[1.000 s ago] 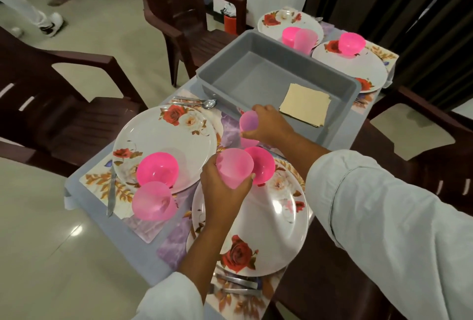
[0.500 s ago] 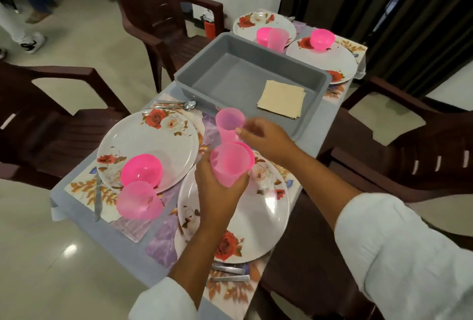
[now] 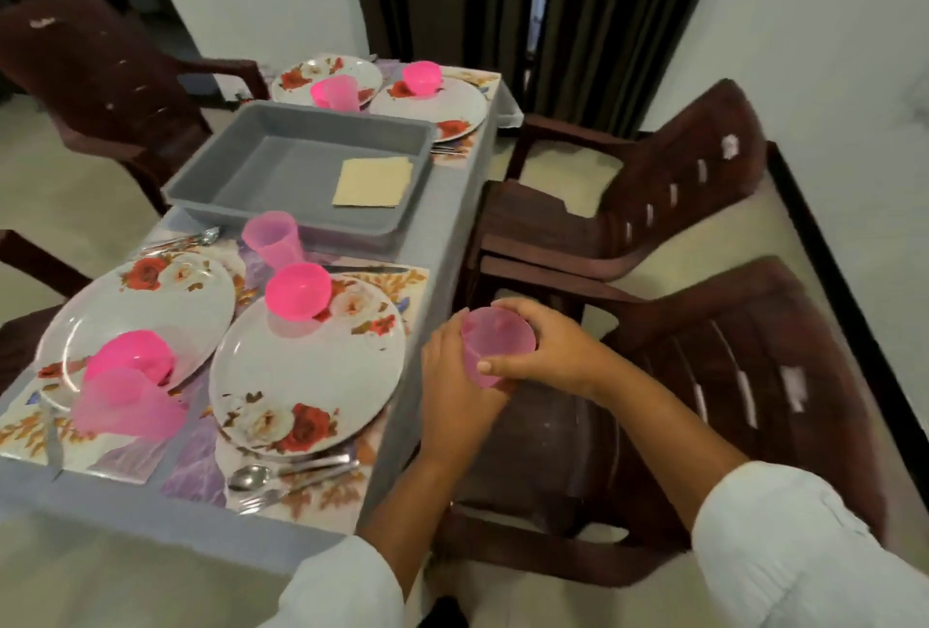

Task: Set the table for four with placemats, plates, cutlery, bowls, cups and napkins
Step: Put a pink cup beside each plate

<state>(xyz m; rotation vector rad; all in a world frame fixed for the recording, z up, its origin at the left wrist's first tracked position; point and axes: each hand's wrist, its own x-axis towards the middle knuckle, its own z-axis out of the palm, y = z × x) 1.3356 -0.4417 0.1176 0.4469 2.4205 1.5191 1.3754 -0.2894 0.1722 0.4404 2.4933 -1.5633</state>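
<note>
Left: blurred pink cup [image 3: 125,409] overlaps bowl [image 3: 131,357] on left plate [image 3: 135,295]; upright or tipped, cannot tell. Centre: napkins [image 3: 373,182] in grey tray [image 3: 211,185], count unclear. Right: held cup [image 3: 497,338] beyond table [image 3: 442,235] edge, above chair seat [image 3: 543,431]. Left hand [image 3: 452,378] wraps side wall; right hand [image 3: 550,356] curls round far side, thumb across front. Judged thin plastic: light, stiff, slippery, not fragile; grasp mid-wall. Base hidden by fingers; single or nested, unclear.

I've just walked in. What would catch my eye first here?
A translucent pink plastic cup, gripped by the left hand and right hand just right of the table. Then a bright pink plastic bowl on the nearest white floral plate, and mid-table a grey rectangular plastic tub holding a pale yellow square napkin.
</note>
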